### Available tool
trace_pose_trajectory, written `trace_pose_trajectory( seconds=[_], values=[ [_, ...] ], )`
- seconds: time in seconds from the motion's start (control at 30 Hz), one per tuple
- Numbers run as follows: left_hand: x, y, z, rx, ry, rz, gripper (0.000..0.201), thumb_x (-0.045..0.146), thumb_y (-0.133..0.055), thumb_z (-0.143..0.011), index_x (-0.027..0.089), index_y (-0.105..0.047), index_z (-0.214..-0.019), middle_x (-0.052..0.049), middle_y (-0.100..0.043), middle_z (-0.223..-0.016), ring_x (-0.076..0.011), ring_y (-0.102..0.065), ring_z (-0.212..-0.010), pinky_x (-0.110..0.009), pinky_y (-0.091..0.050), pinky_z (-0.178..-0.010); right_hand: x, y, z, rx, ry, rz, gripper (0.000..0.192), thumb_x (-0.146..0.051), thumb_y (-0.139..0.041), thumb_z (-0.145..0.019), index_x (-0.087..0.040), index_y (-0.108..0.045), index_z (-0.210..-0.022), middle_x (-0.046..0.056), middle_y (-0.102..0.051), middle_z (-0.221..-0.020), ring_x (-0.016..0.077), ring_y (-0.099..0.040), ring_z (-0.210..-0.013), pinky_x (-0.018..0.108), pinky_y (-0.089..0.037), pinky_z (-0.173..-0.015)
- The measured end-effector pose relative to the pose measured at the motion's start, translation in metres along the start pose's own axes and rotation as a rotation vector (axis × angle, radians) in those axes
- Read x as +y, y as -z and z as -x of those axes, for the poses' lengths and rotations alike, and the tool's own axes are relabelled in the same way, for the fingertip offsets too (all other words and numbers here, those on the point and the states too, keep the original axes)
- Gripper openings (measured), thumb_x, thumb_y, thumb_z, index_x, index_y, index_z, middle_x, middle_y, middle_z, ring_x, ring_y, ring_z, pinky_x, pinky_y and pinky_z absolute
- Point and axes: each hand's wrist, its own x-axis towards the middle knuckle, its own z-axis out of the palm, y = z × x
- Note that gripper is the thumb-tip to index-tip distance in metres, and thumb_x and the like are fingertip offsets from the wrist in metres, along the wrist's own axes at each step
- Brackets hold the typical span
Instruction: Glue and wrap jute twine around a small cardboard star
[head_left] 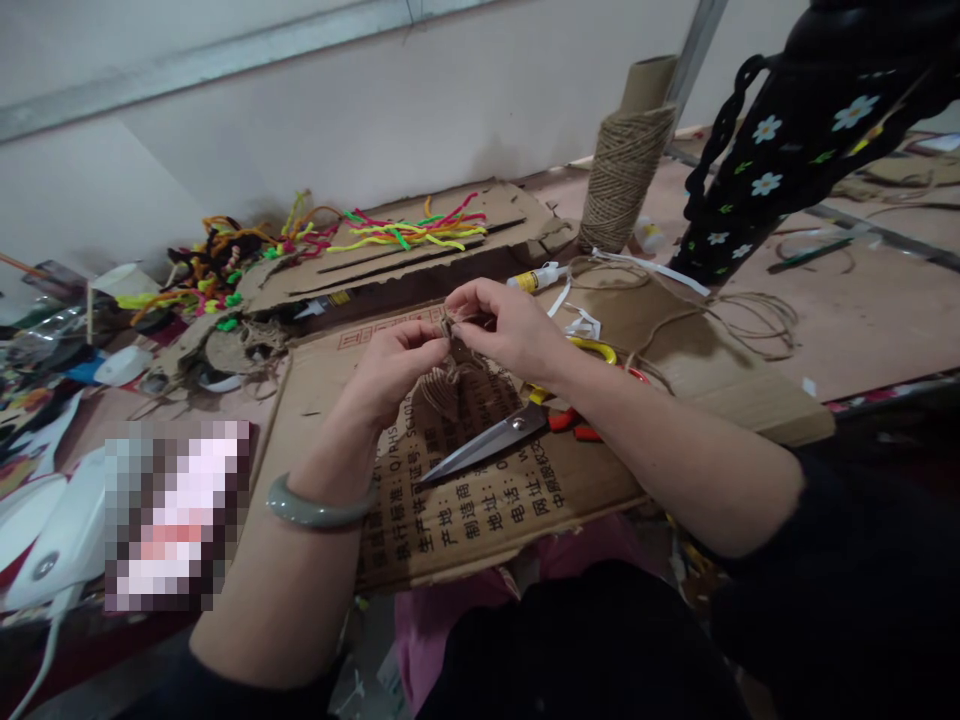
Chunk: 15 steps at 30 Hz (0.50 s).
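My left hand (pixel 394 368) and my right hand (pixel 501 325) meet above a flat cardboard sheet (pixel 705 370), both pinching a small piece of jute twine work (pixel 452 345) between the fingertips. A woven twine part hangs below the fingers over the printed cardboard. A grey-green bangle (pixel 315 510) sits on my left wrist. Scissors (pixel 495 440) with red and yellow handles lie open on the cardboard just under my right forearm. A loose strand of twine runs from my hands toward the right.
A tall spool of jute twine (pixel 622 175) stands at the back. A glue tube (pixel 536 278) lies near it. Coloured pipe cleaners (pixel 409 232) lie on more cardboard at the back left. A black flowered fabric (pixel 795 130) hangs at the upper right.
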Motion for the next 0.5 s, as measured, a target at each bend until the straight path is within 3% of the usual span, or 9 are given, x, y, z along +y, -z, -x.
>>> trace_pose_trajectory(
  seconds=[0.17, 0.27, 0.5],
  values=[
    [-0.0013, -0.0007, -0.0018, 0.069, 0.002, -0.019, 0.007, 0.017, -0.065, -0.057, 0.013, -0.065, -0.062, 0.001, -0.057, -0.056, -0.0092, -0.046, -0.052, -0.023, -0.034, -0.052, -0.0017, 0.0010, 0.0013, 0.047, 0.038, 0.158, 0.009, -0.021, -0.054, -0.077, -0.016, -0.059, -0.082, 0.003, -0.063, -0.079, 0.0141, -0.055, -0.072, 0.028, -0.041, -0.067],
    [-0.0028, -0.0005, -0.0029, 0.126, -0.004, -0.003, 0.011, 0.021, -0.067, -0.057, 0.013, -0.064, -0.064, 0.001, -0.058, -0.059, -0.0089, -0.048, -0.053, -0.022, -0.034, -0.051, -0.0039, 0.0025, 0.0022, 0.094, 0.093, 0.328, 0.009, -0.019, -0.053, -0.079, -0.017, -0.061, -0.077, 0.004, -0.063, -0.079, 0.0156, -0.054, -0.076, 0.029, -0.039, -0.071],
    [-0.0025, -0.0013, -0.0017, 0.144, -0.033, -0.039, 0.006, 0.018, -0.065, -0.058, 0.014, -0.062, -0.061, 0.003, -0.055, -0.056, -0.0073, -0.046, -0.051, -0.021, -0.035, -0.050, -0.0021, 0.0022, 0.0041, 0.087, 0.182, 0.516, 0.015, -0.016, -0.051, -0.083, -0.016, -0.066, -0.083, 0.005, -0.065, -0.084, 0.0170, -0.053, -0.082, 0.030, -0.038, -0.075]
  ],
)
